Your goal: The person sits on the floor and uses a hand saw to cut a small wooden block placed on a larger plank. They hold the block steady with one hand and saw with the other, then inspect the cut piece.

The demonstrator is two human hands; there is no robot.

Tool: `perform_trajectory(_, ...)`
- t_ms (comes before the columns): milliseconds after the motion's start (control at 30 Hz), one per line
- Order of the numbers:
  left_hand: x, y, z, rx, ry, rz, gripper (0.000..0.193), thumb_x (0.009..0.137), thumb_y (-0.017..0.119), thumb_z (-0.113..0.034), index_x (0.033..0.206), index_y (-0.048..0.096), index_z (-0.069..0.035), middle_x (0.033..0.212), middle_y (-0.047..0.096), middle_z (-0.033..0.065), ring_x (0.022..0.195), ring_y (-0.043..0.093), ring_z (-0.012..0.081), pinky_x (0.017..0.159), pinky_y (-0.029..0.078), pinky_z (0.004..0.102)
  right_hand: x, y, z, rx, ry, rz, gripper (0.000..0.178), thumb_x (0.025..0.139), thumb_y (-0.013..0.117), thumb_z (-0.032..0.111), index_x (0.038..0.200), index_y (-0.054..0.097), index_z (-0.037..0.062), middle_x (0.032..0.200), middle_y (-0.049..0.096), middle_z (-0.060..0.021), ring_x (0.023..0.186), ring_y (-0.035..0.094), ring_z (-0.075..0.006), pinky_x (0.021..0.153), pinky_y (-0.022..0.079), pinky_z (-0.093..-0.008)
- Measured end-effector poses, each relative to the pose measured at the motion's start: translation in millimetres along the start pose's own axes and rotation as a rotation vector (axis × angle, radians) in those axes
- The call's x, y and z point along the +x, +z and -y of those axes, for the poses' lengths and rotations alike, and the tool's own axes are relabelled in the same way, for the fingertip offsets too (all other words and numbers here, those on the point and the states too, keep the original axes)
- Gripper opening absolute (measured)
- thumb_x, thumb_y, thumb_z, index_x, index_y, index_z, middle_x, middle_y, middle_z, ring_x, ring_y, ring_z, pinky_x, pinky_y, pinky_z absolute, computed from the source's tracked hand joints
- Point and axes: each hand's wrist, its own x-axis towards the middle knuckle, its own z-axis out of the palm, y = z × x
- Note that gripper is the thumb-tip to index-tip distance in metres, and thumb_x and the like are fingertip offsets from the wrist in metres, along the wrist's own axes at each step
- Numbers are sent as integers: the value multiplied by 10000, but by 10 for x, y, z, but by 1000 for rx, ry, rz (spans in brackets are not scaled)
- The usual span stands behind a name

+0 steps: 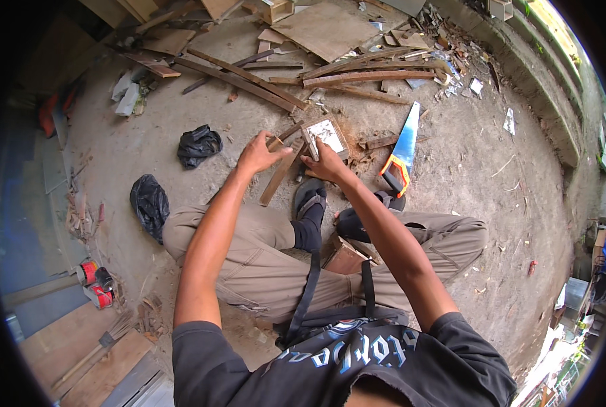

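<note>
My right hand (327, 163) grips the near edge of a small square wooden box (344, 140) with a white, speckled inner face, its thumb and fingers on the rim. To the left, my left hand (255, 154) is raised beside the box, thumb and forefinger apart. Whether something thin lies at its fingertips is hard to make out. A wooden strip (276, 178) lies on the ground below and between the hands. Right of the box rests a handsaw (405, 144) with a bluish blade and an orange and black handle.
Long wooden strips (238, 83) and a plywood sheet (323, 30) lie beyond my hands. Two black plastic bags (199, 146) are on the left, with red cans (98, 293) nearer. A concrete step (530, 95) edges the right. A wooden block (344, 259) sits between my legs.
</note>
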Motion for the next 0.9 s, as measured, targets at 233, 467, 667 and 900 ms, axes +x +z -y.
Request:
perform_trajectory(233,82,-325,-144,-443,-54,1,679,917,474,-682,947,627,-21,626,582,65,616,614,203,615,503,343,-167,42,-49,347,-3,110,639,894,695,427,1276,550,-64,1133,658,-273,1112,632,-389,937,507,-417)
perform_trajectory(467,-33,-671,-784,-1078,182,160,620,958,333,-573,986,594,-12,623,448,9,497,452,108,492,421,268,-448,-177,357,375,-255,92,712,849,742,481,1299,552,-36,1261,608,-258,1213,583,-342,1001,474,-410)
perform_trajectory(667,29,-625,-1056,-1410,311,208,674,943,325,-606,993,621,-2,659,488,35,556,502,154,602,456,314,-348,-342,444,437,-346,143,628,848,758,434,1238,578,-25,1065,681,-228,1025,670,-307,865,521,-403)
perform_trajectory(900,266,-312,-243,-780,171,-148,683,1001,312,-644,1156,623,-56,1000,658,60,982,610,178,885,460,348,-462,-438,80,173,-184,-6,399,949,646,349,934,538,-35,704,603,-247,658,612,-381,632,472,-458)
